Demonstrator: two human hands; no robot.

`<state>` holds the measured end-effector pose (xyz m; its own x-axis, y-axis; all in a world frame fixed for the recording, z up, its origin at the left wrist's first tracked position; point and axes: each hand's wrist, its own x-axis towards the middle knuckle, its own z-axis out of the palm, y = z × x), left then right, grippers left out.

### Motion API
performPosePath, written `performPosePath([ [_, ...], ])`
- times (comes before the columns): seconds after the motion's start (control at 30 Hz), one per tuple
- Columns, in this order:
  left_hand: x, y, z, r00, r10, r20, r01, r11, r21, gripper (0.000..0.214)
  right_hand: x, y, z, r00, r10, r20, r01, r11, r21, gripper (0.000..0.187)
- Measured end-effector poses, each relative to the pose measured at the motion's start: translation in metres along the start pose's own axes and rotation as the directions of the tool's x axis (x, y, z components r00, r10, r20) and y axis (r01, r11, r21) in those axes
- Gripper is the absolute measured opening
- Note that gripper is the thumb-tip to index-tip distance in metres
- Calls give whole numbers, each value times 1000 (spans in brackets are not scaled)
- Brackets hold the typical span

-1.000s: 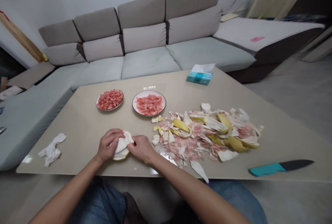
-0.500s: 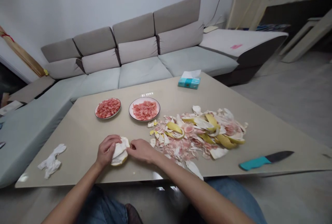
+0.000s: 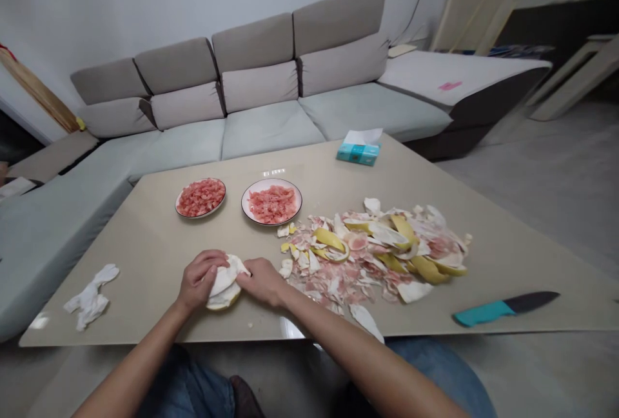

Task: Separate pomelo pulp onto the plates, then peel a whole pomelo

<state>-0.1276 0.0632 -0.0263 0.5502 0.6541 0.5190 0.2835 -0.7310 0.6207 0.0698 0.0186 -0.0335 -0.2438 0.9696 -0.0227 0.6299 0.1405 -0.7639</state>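
My left hand (image 3: 202, 278) is wrapped round the left side of a partly peeled pomelo (image 3: 225, 284), just above the table's front edge. White pith faces up, and a strip of yellow rind shows at its lower side. On the other side, my right hand (image 3: 262, 281) pinches the pomelo's white pith between thumb and fingers. Right of that hand spreads a heap of pomelo peels and pinkish membranes (image 3: 355, 244). Behind the hands stand two plates of pink pomelo flesh, one on the left (image 3: 201, 199) and one in the middle (image 3: 272, 202).
A knife with a teal handle (image 3: 485, 313) lies near the table's front right edge. Crumpled white tissue (image 3: 93, 297) rests at the left. At the table's far side is a blue tissue pack (image 3: 359, 147). A grey sofa (image 3: 264, 128) stands behind the table (image 3: 155, 237).
My right thumb and fingers have shifted on the pith, and its right edge now lifts a little higher. The left hand keeps its hold. The camera view has tilted slightly.
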Motion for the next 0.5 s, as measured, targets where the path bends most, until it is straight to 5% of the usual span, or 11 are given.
performPosePath([
  [0.37,6,3,-8,995,26,100,-31,998,48,29,-9,8,-13,988,-146,41,145,989,25,27],
  [0.5,1,26,-7,992,-65,106,32,959,282,29,-18,-4,-13,997,-77,2,77,991,-105,30],
])
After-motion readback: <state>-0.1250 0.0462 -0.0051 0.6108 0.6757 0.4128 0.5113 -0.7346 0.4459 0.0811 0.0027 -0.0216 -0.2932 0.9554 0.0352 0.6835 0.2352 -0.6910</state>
